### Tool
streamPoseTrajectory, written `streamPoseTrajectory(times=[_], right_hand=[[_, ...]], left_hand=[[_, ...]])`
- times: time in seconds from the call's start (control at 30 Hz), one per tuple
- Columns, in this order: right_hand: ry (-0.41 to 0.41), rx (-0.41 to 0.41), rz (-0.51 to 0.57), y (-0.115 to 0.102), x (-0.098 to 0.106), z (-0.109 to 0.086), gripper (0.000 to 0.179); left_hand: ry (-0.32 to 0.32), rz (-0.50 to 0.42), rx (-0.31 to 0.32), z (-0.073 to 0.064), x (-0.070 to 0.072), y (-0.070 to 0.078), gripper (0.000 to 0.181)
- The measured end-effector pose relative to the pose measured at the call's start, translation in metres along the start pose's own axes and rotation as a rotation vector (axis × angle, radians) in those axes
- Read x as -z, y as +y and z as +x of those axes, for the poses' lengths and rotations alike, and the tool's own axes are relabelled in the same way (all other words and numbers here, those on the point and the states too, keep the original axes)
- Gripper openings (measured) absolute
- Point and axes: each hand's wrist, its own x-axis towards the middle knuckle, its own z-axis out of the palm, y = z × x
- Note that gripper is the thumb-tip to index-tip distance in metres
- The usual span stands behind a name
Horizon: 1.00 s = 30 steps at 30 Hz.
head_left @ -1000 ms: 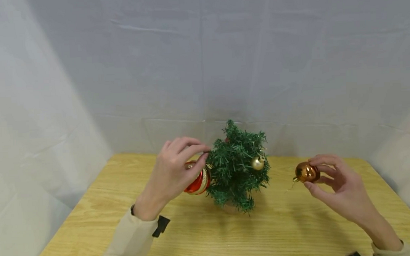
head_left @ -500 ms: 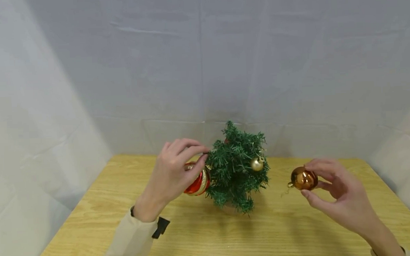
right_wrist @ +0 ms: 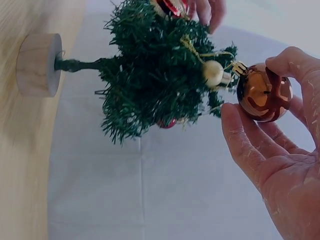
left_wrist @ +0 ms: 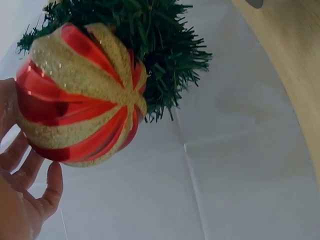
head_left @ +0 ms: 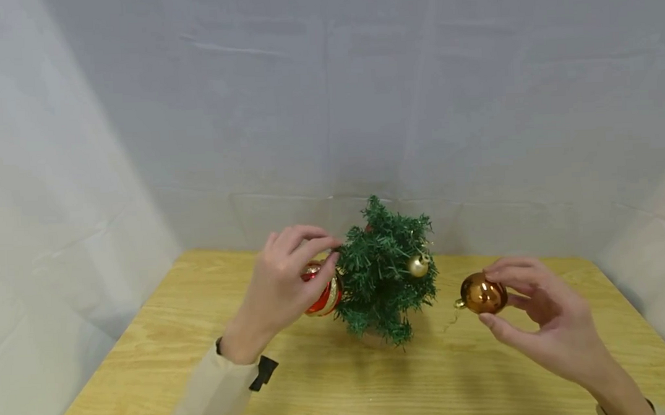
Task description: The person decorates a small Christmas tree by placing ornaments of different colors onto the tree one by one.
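Observation:
A small green artificial Christmas tree [head_left: 382, 267] stands on the table on a round wooden base [right_wrist: 37, 65]. At its left side my left hand [head_left: 282, 278] pinches a branch tip between thumb and index finger. Just beneath these fingers hangs a red bauble with gold glitter stripes [left_wrist: 82, 95], partly covered by the hand in the head view. My right hand [head_left: 549, 319] holds a shiny copper-coloured bauble [head_left: 483, 294] by its sides, right of the tree. The bauble's gold cap and thin hanging string point toward the tree, apart from it in the head view.
A small gold bauble [head_left: 418, 265] hangs on the tree's right side, and a small red one [right_wrist: 167, 123] shows among the branches. The wooden table [head_left: 165, 338] reaches back to a pale cloth backdrop [head_left: 328, 108], with cloth at both sides too.
My right hand has moved left toward the tree and slightly down, carrying the copper-coloured bauble. The left hand has stayed almost still at the branch.

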Motion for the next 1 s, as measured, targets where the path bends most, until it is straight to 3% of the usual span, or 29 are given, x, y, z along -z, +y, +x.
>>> streamPoseTrajectory(times=[0.17, 0.37, 0.7, 1.0], right_hand=[[-0.021, 0.036, 0.011, -0.004, -0.007, 0.005, 0.059], [-0.048, 0.089, 0.037, -0.005, -0.015, 0.011, 0.052], [-0.085, 0.171, 0.087, -0.008, -0.03, 0.02, 0.051], [-0.081, 0.131, 0.069, -0.012, -0.039, 0.02, 0.049]], left_hand=[[0.053, 0.005, -0.008, -0.002, -0.002, 0.01, 0.015], [0.093, 0.004, -0.077, -0.003, -0.004, 0.026, 0.014], [0.008, -0.107, -0.137, -0.015, -0.013, 0.051, 0.02], [0.005, -0.176, -0.148, -0.016, -0.02, 0.063, 0.013]])
